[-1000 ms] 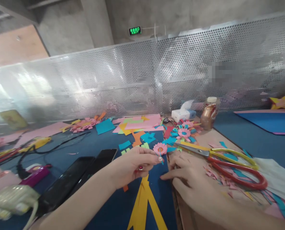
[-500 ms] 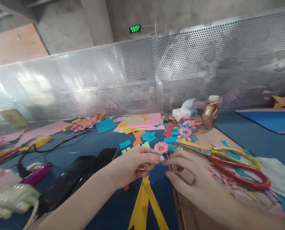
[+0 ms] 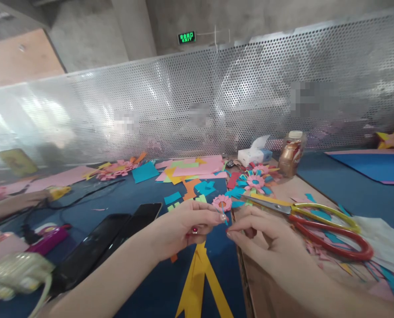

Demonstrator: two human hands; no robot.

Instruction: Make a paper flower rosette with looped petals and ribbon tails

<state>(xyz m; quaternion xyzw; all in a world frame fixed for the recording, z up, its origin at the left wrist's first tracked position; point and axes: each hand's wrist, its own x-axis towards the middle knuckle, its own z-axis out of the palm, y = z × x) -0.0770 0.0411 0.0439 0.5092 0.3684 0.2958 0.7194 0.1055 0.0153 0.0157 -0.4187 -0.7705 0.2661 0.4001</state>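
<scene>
My left hand [image 3: 186, 227] pinches a thin blue paper strip [image 3: 226, 221] between thumb and forefinger, a ring on one finger. Close to its right is my right hand [image 3: 266, 234], thumb and forefinger pressed together near the strip's lower end; whether they grip anything is too small to tell. Just beyond the fingertips lies a pink paper flower [image 3: 222, 203] with an orange middle. Scissors [image 3: 289, 211] with one yellow and one red handle lie behind my right hand. Yellow paper strips [image 3: 197, 282] spread out below my left hand.
Two black phones [image 3: 93, 243] lie left of my left forearm. A purple power strip [image 3: 52, 238] and cables are farther left, near another person's hand [image 3: 34, 199]. Paper pieces, a tissue box [image 3: 254, 156] and a bottle [image 3: 291, 157] stand before the perforated metal screen [image 3: 170, 106].
My right thumb has closed up against the forefinger; before, they were apart. Another person's hand and forearm have come in at the left, by the yellow piece.
</scene>
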